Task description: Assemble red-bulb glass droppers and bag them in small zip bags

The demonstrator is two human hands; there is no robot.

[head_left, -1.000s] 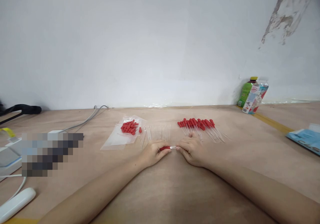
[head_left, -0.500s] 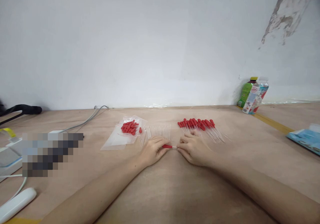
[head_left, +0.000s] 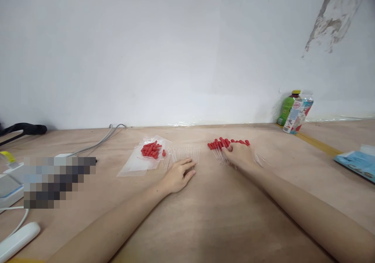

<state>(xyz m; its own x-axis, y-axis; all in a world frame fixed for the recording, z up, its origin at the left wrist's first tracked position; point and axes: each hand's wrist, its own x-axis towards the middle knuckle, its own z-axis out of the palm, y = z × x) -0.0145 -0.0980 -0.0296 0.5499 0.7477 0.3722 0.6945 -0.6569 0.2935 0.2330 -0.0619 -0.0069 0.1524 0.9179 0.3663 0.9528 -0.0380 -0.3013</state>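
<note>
My right hand (head_left: 238, 154) lies on the row of red-capped glass droppers (head_left: 227, 144) at mid right, fingers curled among them; whether it still grips one is hidden. My left hand (head_left: 179, 173) rests on the brown table (head_left: 205, 224) with fingers stretched out and nothing in it, just short of a row of clear glass tubes (head_left: 183, 154). A clear plastic bag holding loose red rubber caps (head_left: 150, 149) sits left of the tubes.
A green bottle and a snack packet (head_left: 294, 112) stand against the white wall at the far right. A blue packet (head_left: 356, 163) is at the right edge. Grey cables (head_left: 99, 140), white devices and a white remote-like bar (head_left: 17, 241) occupy the left side.
Both hands held one red-capped dropper together in the middle. My right hand has carried it away to the finished row, and my left hand has let go and opened.
</note>
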